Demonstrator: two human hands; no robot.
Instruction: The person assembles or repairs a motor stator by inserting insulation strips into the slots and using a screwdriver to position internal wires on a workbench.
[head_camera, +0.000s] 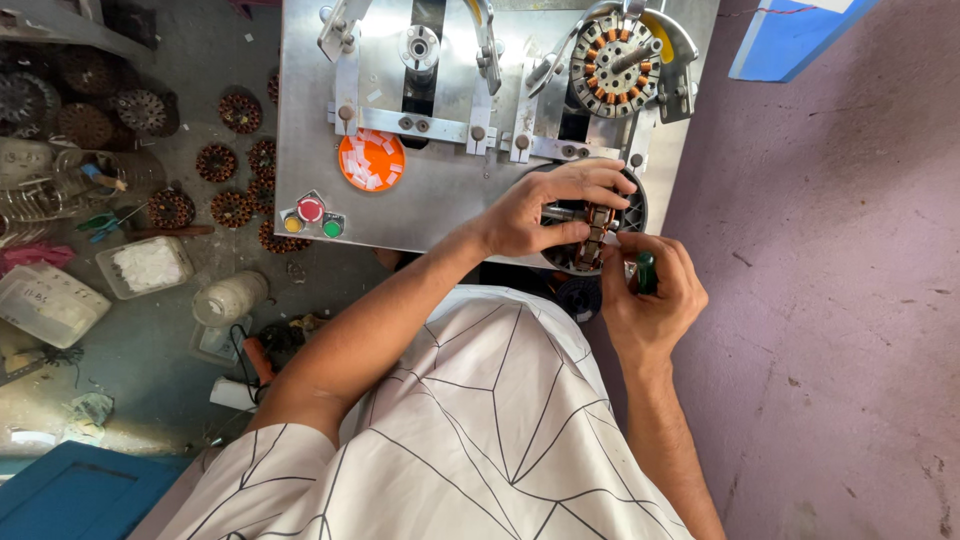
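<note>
My left hand (545, 208) grips a round motor stator (598, 232) with copper windings, seated in a circular opening at the lower right of a steel winding machine (440, 195). My right hand (650, 292) holds a green-handled tool (646, 272) against the stator's lower edge, fingers curled around the handle. A second stator (615, 65), wound with orange copper coils, is mounted on the machine's upper right spindle.
An orange disc (371, 160) with white slips and red, yellow and green buttons (311, 210) sit on the machine's panel. Left of it a bench carries several dark stator cores (232, 160), plastic tubs (148, 266), a jar (230, 297) and hand tools. A mauve wall (830, 300) stands right.
</note>
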